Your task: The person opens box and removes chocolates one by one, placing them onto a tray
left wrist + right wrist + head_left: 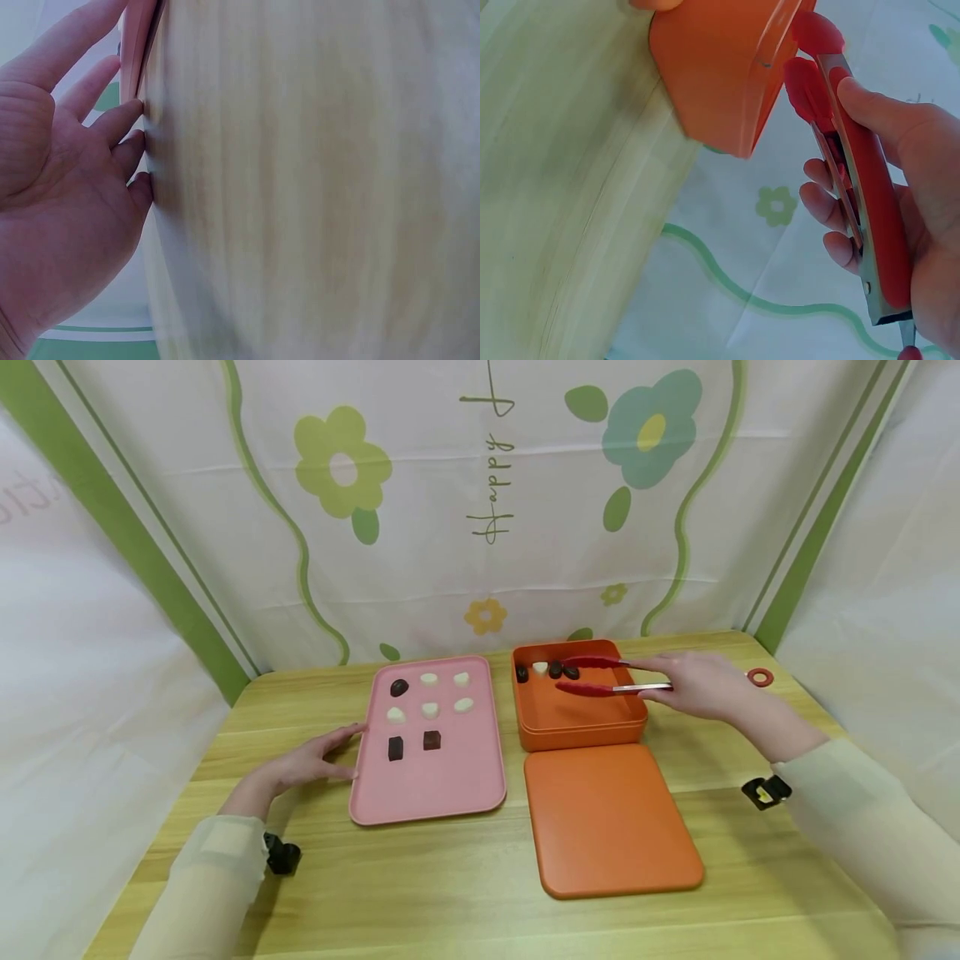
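My right hand (701, 683) grips a pair of red-tipped tongs (877, 217), whose jaws stand apart over the orange box (581, 739). Inside that box, along its back, lie several dark chocolates (522, 674) and a white chocolate (540, 668); the upper tong tip is close to the dark ones. My left hand (303, 763) touches the left edge of the pink tray (450, 789) with its fingers spread. On the tray sit several white chocolates (430, 710), a round dark chocolate (399, 687) and two square-edged dark chocolates (432, 740).
In front of the box lies its flat orange lid (615, 827) on the wooden table (360, 893). A flowered cloth (420, 568) hangs behind the table's back edge. Small black wrist cameras (282, 853) are worn on both sleeves.
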A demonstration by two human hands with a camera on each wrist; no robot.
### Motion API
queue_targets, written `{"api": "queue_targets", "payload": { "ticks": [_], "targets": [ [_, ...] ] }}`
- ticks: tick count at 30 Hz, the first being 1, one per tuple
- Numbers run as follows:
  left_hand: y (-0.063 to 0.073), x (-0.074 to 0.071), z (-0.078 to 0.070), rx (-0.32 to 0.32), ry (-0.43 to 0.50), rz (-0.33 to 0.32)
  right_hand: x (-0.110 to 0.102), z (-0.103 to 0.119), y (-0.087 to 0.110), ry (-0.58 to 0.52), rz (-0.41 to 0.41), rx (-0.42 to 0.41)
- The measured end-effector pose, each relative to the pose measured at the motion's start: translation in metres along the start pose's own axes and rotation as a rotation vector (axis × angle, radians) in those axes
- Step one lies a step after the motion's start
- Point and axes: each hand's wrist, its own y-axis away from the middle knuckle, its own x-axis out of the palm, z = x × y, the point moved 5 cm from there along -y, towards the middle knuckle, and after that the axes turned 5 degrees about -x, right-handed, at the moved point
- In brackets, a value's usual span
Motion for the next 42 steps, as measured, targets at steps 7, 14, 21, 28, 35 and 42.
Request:
{"api": "queue_targets", "payload": {
  "ticks": [7, 14, 21, 28, 35, 42],
  "targets": [
    [0.001, 0.000, -0.001, 0.011, 0.007, -0.001, 0.009, -0.010, -0.011, 0.005, 0.072, 0.036],
    [0.001, 0.000, -0.001, 0.004, 0.007, -0.002, 0.017, -0.016, -0.020, 0.009, 0.111, 0.051],
    [0.002, 0.000, -0.001, 0.003, 0.002, -0.006, 0.023, -0.021, -0.025, 0.007, 0.141, 0.067],
    [0.002, 0.000, -0.002, 0.012, -0.004, -0.010, 0.026, -0.021, -0.029, 0.019, 0.164, 0.084],
    [0.003, 0.000, -0.002, -0.002, -0.002, -0.011, 0.026, -0.020, -0.031, 0.033, 0.165, 0.085],
    [0.002, -0.001, -0.001, 0.000, 0.000, -0.012, 0.027, -0.022, -0.032, 0.019, 0.157, 0.075]
  ]
}}
